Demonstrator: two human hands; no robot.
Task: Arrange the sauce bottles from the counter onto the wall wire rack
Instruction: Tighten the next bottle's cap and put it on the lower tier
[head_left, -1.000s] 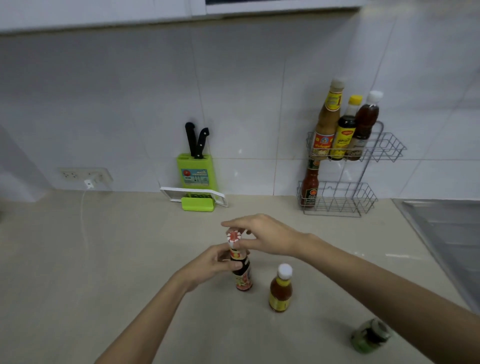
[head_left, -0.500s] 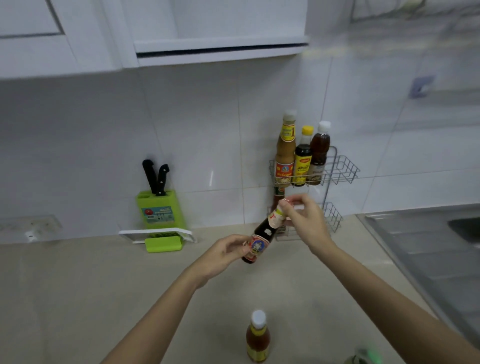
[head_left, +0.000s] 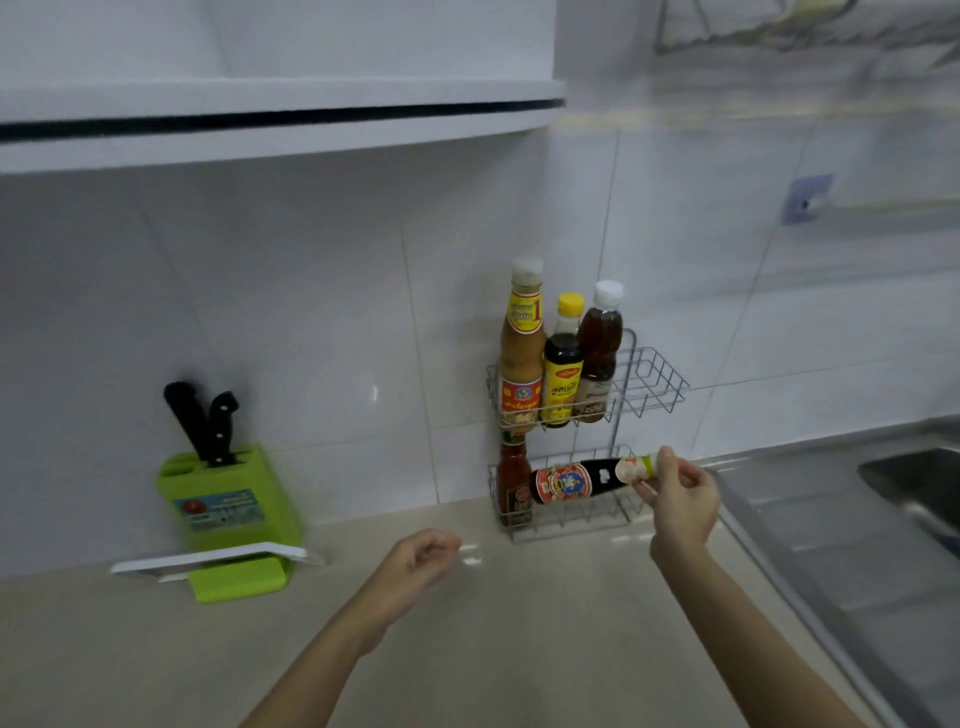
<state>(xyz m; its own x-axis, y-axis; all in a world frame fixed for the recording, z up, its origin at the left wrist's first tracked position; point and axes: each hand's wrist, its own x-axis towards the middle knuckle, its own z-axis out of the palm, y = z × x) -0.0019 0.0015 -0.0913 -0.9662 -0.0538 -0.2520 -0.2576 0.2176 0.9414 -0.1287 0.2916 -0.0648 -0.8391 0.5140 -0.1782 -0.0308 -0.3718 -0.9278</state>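
A two-tier wire rack (head_left: 655, 382) hangs on the tiled wall. Its upper basket holds three upright bottles: a tall orange sauce bottle (head_left: 522, 353), a dark bottle with a yellow cap (head_left: 563, 364) and a brown bottle with a white cap (head_left: 600, 348). A red sauce bottle (head_left: 513, 475) stands at the left of the lower basket. My right hand (head_left: 678, 496) grips the neck of a dark sauce bottle (head_left: 576, 480), which lies nearly horizontal in front of the lower basket, base toward the red bottle. My left hand (head_left: 421, 564) hovers over the counter, fingers loosely curled, holding nothing.
A green knife block (head_left: 228, 512) with two black-handled knives stands at the back left, with a white frame (head_left: 208, 561) at its foot. A steel sink (head_left: 852, 525) lies to the right. A white cabinet (head_left: 280, 98) overhangs the beige counter (head_left: 519, 649).
The dark bottle left the counter and passed from both hands to my right hand alone, ending up sideways at the lower basket. My left hand let go. The view tilted up.
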